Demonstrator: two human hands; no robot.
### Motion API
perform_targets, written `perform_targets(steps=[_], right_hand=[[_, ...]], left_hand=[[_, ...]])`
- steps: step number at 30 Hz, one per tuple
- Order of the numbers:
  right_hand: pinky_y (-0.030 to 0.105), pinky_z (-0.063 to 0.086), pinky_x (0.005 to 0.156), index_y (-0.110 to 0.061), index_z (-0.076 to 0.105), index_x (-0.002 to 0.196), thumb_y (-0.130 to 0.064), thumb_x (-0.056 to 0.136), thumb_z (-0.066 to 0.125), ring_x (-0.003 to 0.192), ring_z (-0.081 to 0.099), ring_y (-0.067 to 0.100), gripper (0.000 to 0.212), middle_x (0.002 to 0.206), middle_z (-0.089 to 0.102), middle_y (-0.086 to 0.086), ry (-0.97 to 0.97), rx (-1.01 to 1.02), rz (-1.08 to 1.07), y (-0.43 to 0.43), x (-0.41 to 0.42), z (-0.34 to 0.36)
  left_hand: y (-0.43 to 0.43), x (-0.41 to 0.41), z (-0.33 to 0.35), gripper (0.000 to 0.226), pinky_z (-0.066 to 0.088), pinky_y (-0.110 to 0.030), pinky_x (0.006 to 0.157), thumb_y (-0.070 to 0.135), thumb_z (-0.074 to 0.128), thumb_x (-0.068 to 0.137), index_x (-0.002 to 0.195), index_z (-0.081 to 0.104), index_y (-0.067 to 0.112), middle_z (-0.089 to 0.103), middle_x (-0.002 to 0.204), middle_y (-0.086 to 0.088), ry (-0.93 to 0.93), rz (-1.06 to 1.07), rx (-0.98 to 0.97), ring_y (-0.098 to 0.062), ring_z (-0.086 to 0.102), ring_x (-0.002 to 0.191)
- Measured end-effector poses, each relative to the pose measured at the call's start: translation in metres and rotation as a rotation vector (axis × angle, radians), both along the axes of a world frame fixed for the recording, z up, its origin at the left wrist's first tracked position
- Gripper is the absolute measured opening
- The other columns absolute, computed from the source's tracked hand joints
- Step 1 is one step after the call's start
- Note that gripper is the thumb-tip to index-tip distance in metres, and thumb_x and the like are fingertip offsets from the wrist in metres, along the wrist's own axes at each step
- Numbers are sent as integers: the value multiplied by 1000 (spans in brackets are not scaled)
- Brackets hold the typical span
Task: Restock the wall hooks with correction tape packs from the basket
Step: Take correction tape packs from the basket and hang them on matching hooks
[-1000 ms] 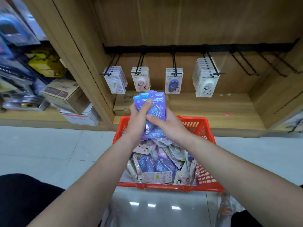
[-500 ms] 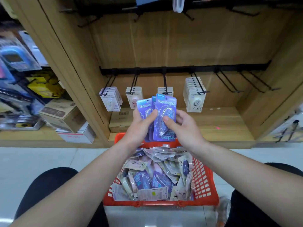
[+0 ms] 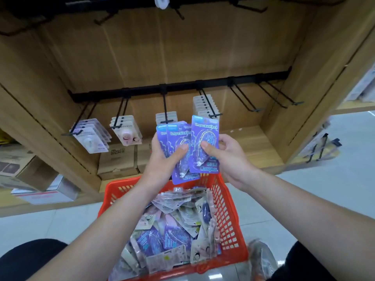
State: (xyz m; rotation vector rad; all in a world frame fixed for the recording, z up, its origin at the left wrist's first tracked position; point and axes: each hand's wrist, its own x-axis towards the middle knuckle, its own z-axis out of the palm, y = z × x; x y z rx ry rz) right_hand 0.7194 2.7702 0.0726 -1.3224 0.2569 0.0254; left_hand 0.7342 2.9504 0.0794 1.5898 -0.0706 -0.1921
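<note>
My left hand (image 3: pixel 165 159) grips a small stack of purple correction tape packs (image 3: pixel 176 136) above the red basket (image 3: pixel 225 201). My right hand (image 3: pixel 227 153) pinches a single purple pack (image 3: pixel 205 142), held just to the right of the stack. The basket holds several more mixed packs (image 3: pixel 172 226). Behind my hands a black rail (image 3: pixel 182 86) carries wall hooks. Four hooks hold packs: lilac ones (image 3: pixel 91 138), pink ones (image 3: pixel 126 130), a few behind my left hand (image 3: pixel 166 116), and a full white row (image 3: pixel 205 106). Two hooks on the right (image 3: pixel 245 100) hang bare.
Cardboard boxes (image 3: pixel 117 159) stand on the wooden shelf below the hooks, with more boxes (image 3: pixel 26 167) in the bay to the left. A second rail of hooks (image 3: pixel 176 9) runs overhead. Wooden side panels (image 3: pixel 316 84) frame the bay. My dark-clothed knees flank the basket.
My view has tilted up and both hands have risen toward the hooks. My right hand has pulled one purple pack off the stack and holds it slightly apart to the right.
</note>
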Motion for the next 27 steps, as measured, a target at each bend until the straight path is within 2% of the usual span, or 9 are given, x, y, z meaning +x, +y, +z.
perform_targets(steps=[3,6,8,10,13,17,20,23,27], right_hand=[[55,60,88,-7,55,114,-22,85,76,98,75,35,39,112,75,19,28,14,-13,-22,-3,-9],[54,59,89,-10,54,115,-27,80,75,96,76,31,45,110,76,14,81,-26,26,-50,-2,-19],[58,57,94,-11,55,115,-20,93,71,96,74,30,29,110,76,12,106,-100,-11,-77,8,-29],[62,53,99,-11,55,118,-13,101,63,105,72,34,20,118,73,15,132,-202,-71,-109,23,-40],[61,51,102,-14,54,115,-10,102,59,111,69,35,15,123,69,17,148,-286,-141,-144,45,-49],[64,54,96,-19,53,113,-8,104,55,110,69,38,15,120,69,14,120,-299,-178,-159,71,-52],[54,56,97,-18,51,120,-10,104,53,107,70,29,18,123,68,12,118,-314,-230,-164,84,-53],[53,56,98,-23,52,122,-14,103,54,108,71,27,20,121,69,8,131,-341,-219,-170,87,-55],[44,60,81,-23,49,128,-17,106,52,101,72,24,23,119,68,3,151,-352,-199,-170,82,-58]], left_hand=[[-18,5,-8,61,59,-20,70,7,74,91,136,38,29,70,115,9,20,-80,35,-2,73,94],[-35,12,-20,57,61,-31,82,5,72,92,137,43,22,73,120,0,55,-130,47,-11,74,102],[-41,16,-29,59,59,-36,88,5,74,91,139,45,22,74,119,1,58,-138,70,-13,73,104],[-46,19,-37,60,58,-35,87,7,76,90,138,45,23,74,116,2,66,-148,87,-16,73,104],[-49,21,-40,65,61,-30,82,8,77,89,140,42,29,75,115,6,92,-140,84,-14,74,103],[-49,24,-39,76,62,-37,86,16,80,87,146,36,35,73,114,14,101,-126,101,-10,74,102],[-48,26,-40,76,62,-36,83,16,79,86,145,35,38,73,114,15,111,-105,105,-9,74,102],[-48,28,-42,78,63,-30,76,16,79,87,145,33,40,72,115,14,120,-96,109,-8,74,99],[-49,29,-44,82,63,-27,72,16,80,87,151,32,36,72,114,16,121,-95,97,-8,74,98]])
